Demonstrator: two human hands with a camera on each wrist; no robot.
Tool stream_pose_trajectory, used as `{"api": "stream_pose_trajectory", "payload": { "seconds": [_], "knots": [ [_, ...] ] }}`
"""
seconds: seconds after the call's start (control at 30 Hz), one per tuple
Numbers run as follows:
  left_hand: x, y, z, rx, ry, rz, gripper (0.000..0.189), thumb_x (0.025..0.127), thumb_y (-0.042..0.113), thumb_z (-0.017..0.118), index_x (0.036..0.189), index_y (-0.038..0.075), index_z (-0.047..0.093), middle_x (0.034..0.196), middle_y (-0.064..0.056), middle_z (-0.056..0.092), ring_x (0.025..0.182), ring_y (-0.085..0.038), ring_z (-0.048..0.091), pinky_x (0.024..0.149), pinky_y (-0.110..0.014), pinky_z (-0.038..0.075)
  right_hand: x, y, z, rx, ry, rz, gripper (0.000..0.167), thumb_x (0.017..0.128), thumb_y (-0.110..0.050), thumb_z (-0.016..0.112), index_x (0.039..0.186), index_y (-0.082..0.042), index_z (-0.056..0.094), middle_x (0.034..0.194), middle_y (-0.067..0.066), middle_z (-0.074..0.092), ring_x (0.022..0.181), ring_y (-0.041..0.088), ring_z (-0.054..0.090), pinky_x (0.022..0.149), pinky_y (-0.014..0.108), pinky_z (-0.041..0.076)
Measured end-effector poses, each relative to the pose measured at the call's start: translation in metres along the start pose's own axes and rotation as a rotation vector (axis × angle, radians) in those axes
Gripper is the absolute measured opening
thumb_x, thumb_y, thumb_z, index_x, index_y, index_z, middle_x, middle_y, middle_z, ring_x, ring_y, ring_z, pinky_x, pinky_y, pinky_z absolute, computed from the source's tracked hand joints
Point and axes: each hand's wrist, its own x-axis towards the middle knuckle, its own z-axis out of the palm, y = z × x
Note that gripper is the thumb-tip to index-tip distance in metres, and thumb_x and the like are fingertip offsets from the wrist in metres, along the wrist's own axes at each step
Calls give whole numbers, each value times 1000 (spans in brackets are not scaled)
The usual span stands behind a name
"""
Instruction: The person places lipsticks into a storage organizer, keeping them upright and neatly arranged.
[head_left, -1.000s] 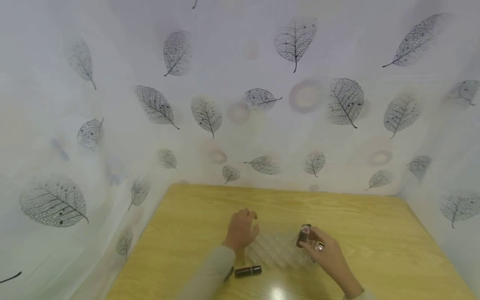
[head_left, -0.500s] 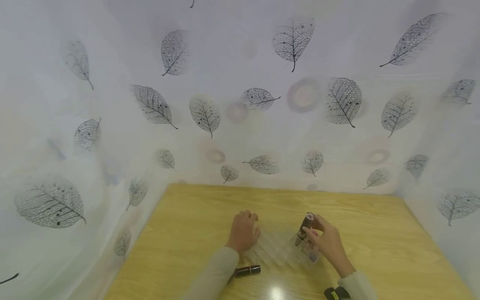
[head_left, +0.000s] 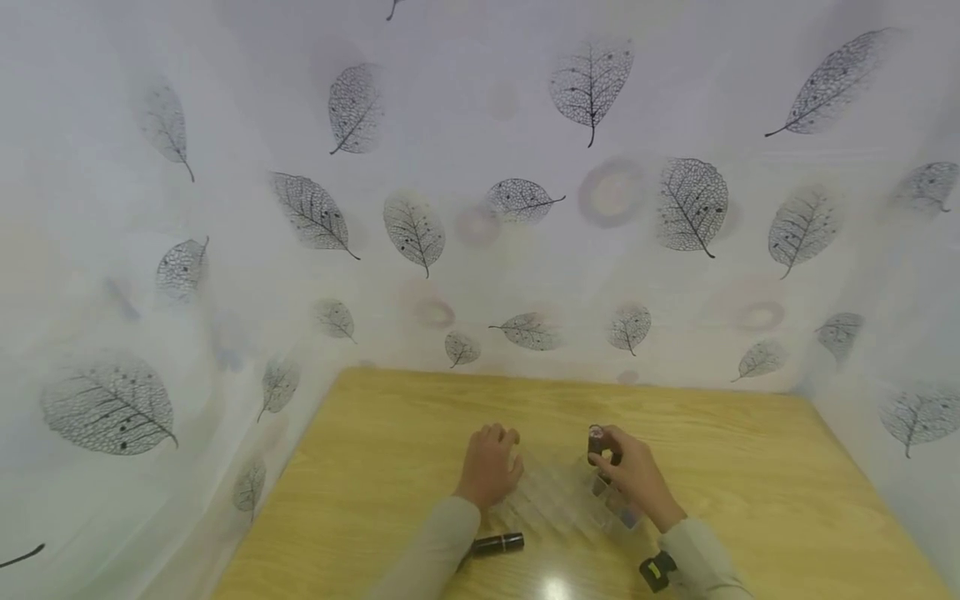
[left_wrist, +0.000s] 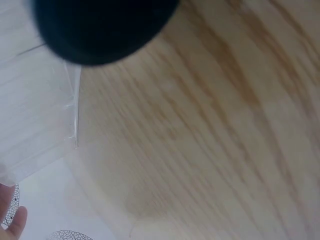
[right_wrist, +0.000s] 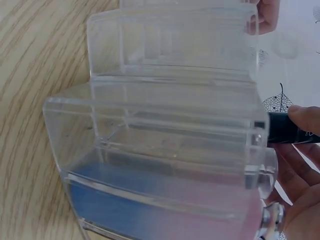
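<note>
In the head view, a clear stepped plastic organizer (head_left: 551, 500) stands on the table. Above its right end my right hand (head_left: 637, 475) pinches a dark lipstick tube (head_left: 596, 443) between thumb and fingers. The right wrist view shows this lipstick tube (right_wrist: 285, 128) low at the organizer's open side, thumb on top. Blue and pink pieces (right_wrist: 135, 200) sit in the organizer's near compartments, with a shiny silvery cap (right_wrist: 271, 220) sticking out. My left hand (head_left: 489, 467) holds the organizer's left end with bent fingers; its fingertips show through the plastic in the right wrist view.
A black lipstick tube (head_left: 498, 544) with a pale band lies in front of the organizer, beside the left sleeve (head_left: 431, 542). A black wrist camera (head_left: 657, 571) hangs at the right cuff. A leaf-printed curtain (head_left: 465, 267) surrounds the wooden table (head_left: 375, 450) at back and sides.
The right hand has moved away and a little left with the lipstick tube, now more upright and clear of the right-end compartments. The left hand has barely shifted.
</note>
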Motion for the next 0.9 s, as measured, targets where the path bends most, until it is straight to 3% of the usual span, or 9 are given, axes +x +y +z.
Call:
{"api": "stream_pose_trajectory", "payload": {
  "seconds": [0.13,0.33,0.53,0.9],
  "knots": [
    [0,1,0,-11,-5,-9,19,81,28,61,98,18,61,90,2,57,81,-13,50,76,-32,43,0,2,2,6,2,-25,35,79,-9,71,112,-6,61,94,4,70,71,3,57,61,20,48],
    [0,1,-1,9,-10,-12,19,82,28,61,98,18,60,90,2,56,82,-13,50,77,-32,44,2,2,4,10,-1,-37,34,79,-6,71,112,-8,61,97,2,70,83,13,64,65,23,51],
    [0,2,-3,15,0,-10,18,81,28,62,96,18,61,89,2,57,80,-13,51,75,-32,44,3,2,5,8,-3,-13,33,79,-6,72,110,-9,62,96,2,70,83,14,64,65,21,50],
    [1,2,-3,24,-17,-18,19,81,28,61,97,18,61,91,2,57,82,-14,52,76,-32,44,4,-1,6,-32,-49,3,19,78,-6,72,93,-12,63,88,-2,67,83,14,63,65,20,51]
  ]
}}
